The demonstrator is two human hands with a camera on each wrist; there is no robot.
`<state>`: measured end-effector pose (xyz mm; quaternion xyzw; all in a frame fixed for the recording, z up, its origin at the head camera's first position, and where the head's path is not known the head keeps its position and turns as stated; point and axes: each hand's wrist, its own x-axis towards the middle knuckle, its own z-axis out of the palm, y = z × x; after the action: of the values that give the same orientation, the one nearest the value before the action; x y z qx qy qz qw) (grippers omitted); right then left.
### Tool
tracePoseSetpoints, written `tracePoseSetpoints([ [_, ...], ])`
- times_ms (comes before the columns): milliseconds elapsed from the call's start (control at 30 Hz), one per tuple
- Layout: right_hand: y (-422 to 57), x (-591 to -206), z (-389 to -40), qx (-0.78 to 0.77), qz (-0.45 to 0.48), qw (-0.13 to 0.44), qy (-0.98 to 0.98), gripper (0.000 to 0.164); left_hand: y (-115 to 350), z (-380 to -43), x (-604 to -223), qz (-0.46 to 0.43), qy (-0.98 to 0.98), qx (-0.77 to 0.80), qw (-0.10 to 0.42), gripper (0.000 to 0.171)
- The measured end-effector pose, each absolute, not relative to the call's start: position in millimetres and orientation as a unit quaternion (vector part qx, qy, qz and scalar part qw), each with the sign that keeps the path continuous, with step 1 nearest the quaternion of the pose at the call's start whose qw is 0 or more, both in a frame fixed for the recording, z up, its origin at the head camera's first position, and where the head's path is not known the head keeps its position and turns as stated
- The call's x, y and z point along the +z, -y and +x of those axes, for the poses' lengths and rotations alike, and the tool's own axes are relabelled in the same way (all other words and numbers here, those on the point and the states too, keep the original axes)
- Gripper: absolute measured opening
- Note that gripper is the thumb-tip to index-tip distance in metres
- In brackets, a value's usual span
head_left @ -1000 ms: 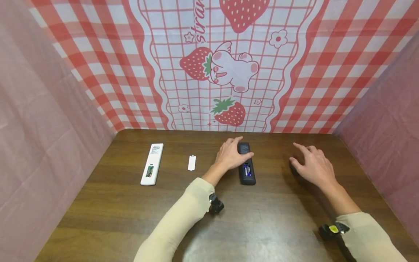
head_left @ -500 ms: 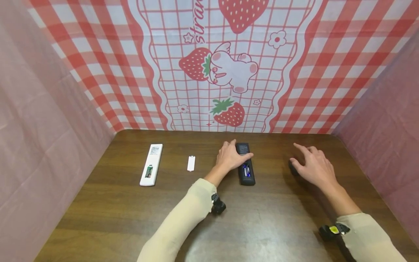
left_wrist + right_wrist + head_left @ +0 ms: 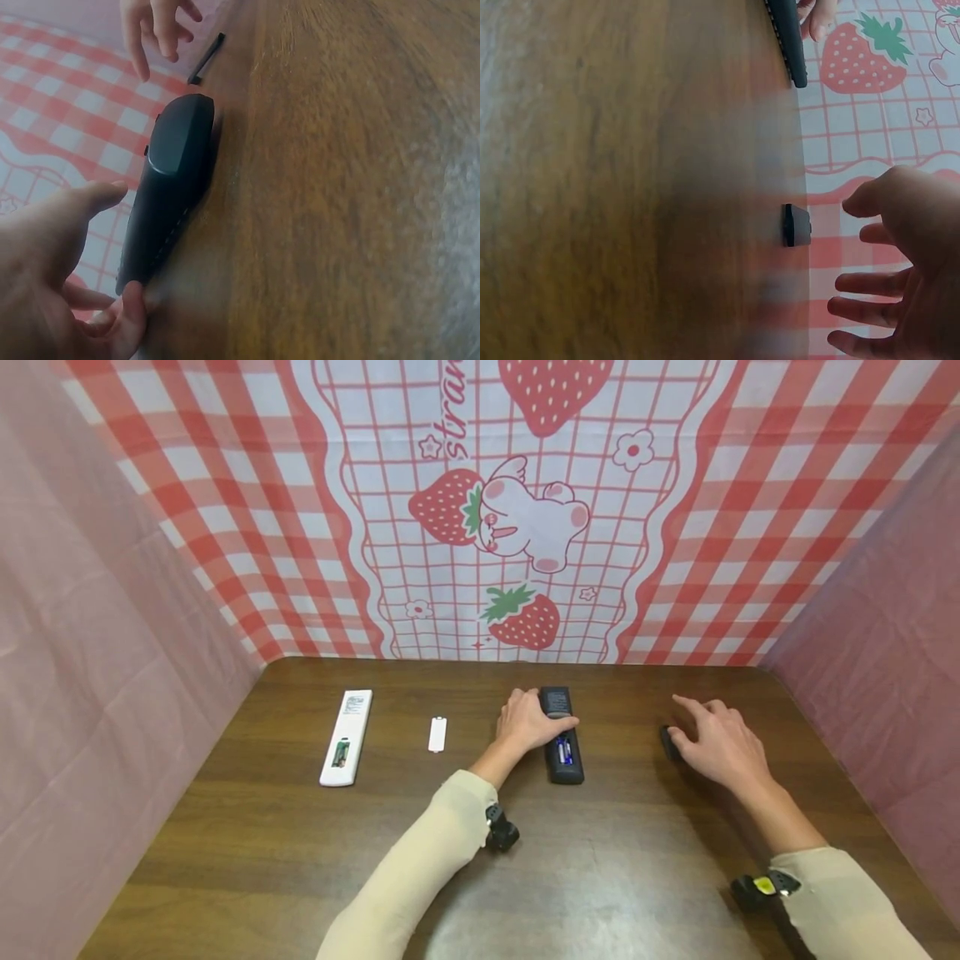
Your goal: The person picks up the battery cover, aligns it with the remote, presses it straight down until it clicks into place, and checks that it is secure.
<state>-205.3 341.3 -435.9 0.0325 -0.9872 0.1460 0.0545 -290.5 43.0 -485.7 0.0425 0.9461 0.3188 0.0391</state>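
Observation:
A black remote control (image 3: 557, 700) lies face down on the table, two blue batteries (image 3: 564, 751) showing in its uncovered compartment. My left hand (image 3: 522, 722) reaches over its upper half; the thumb crosses above its back. In the left wrist view the bent fingertips (image 3: 133, 304) are right at the remote's far end, while the thumb stands a little apart from it. To the right, my right hand (image 3: 720, 743) hovers with loosely spread fingers over a small black battery cover (image 3: 667, 743). In the right wrist view a gap shows between this hand and the cover (image 3: 798, 225).
On the left lies a white remote control (image 3: 348, 718) with batteries in its uncovered compartment. Beside it is a white battery cover (image 3: 438, 734). A checked strawberry cloth (image 3: 525, 527) hangs behind the wooden table (image 3: 585, 885), with pink cloth (image 3: 892, 635) at the sides.
My left hand's fingers have bent downward along the black remote's left edge, and its thumb has shifted slightly. The right hand's thumb has drawn back slightly, showing more of the black cover.

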Motion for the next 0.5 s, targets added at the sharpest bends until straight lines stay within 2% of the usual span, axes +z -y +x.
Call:
tracePoseSetpoints([
  [167, -342.4, -436.8, -206.1, 0.141, 0.025, 0.033, 0.989, 0.062, -39.7, -276.5, -467.7, 0.037, -0.946, 0.319, 0.043, 0.077],
  [267, -342.9, -437.3, -205.8, 0.141, 0.023, 0.025, 0.989, 0.062, -38.9, -267.5, -456.1, 0.036, -0.948, 0.314, 0.046, 0.074],
  [500, -344.2, -438.0, -205.9, 0.139, 0.023, 0.02, 0.99, 0.061, -40.6, -271.9, -459.9, 0.033, -0.95, 0.309, 0.044, 0.068],
])
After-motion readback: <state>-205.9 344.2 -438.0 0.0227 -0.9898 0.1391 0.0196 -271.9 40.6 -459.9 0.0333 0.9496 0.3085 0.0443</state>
